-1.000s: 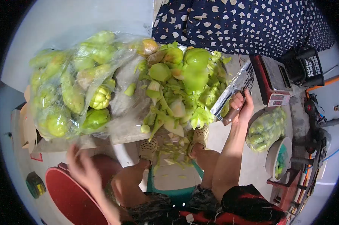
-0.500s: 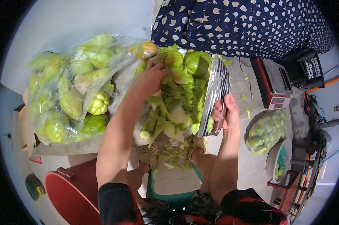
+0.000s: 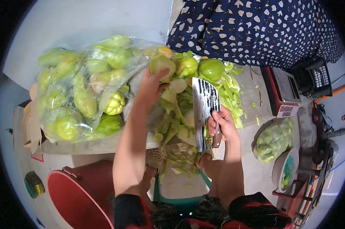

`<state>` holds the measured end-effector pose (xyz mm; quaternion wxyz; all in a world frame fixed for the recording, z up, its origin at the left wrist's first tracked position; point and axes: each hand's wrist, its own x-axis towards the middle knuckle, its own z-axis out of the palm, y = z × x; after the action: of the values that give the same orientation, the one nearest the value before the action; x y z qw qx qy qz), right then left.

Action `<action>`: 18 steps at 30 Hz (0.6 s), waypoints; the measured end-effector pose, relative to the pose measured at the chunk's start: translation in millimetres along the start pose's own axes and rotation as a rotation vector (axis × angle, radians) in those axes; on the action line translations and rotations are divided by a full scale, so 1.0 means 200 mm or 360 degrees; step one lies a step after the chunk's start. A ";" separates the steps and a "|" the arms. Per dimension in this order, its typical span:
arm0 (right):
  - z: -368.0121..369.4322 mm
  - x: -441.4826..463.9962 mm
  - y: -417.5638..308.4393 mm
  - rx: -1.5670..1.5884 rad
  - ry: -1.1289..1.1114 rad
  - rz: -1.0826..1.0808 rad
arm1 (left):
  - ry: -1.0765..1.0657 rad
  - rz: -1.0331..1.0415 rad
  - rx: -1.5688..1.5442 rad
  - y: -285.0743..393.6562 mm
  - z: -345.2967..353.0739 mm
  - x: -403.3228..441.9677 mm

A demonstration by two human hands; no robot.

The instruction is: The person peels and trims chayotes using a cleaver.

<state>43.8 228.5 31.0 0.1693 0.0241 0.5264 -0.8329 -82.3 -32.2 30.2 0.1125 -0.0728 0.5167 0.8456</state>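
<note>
My left hand point(image 3: 152, 84) is closed round a chayote point(image 3: 163, 68) with a pale, flat-looking face, at the back of the worktop. In my right hand point(image 3: 225, 124) is the brown handle of a broad cleaver point(image 3: 203, 108), its blade upright and apart from the chayote. Between my hands lies a heap of green peelings and cut pieces point(image 3: 176, 126), partly hidden by the blade. Just beyond it rest a green chayote point(image 3: 211, 70) and a yellowish one point(image 3: 186, 66).
A clear plastic bag of chayotes point(image 3: 81, 91) covers the worktop's left. At right stand a red scale point(image 3: 281, 91), a black basket point(image 3: 319, 78), another filled bag point(image 3: 273, 139) and a white bucket point(image 3: 277, 171). A red bin point(image 3: 77, 191) is below left; scraps litter the floor point(image 3: 178, 168).
My left hand has lifted a chayote out of the heap. The cleaver has moved left, uncovering shredded green pieces on its right. The whole view has shifted slightly.
</note>
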 end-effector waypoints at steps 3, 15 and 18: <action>0.04 -0.01 0.01 -0.0085 0.0048 -0.0024 | -0.0253 -0.0075 -0.0496 0.01 0.02 -0.12; 0.10 -0.15 0.02 -0.0655 0.0131 -0.0043 | -0.0384 0.0007 -0.0638 -0.10 0.12 -0.47; 0.13 -0.15 0.04 -0.0652 0.0177 -0.0039 | -0.0409 -0.0178 -0.0907 -0.09 0.11 -0.50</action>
<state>78.5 210.4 43.1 0.1312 0.0286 0.6936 -0.7078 18.6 -15.8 48.5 0.1981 -0.0223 0.2357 0.9512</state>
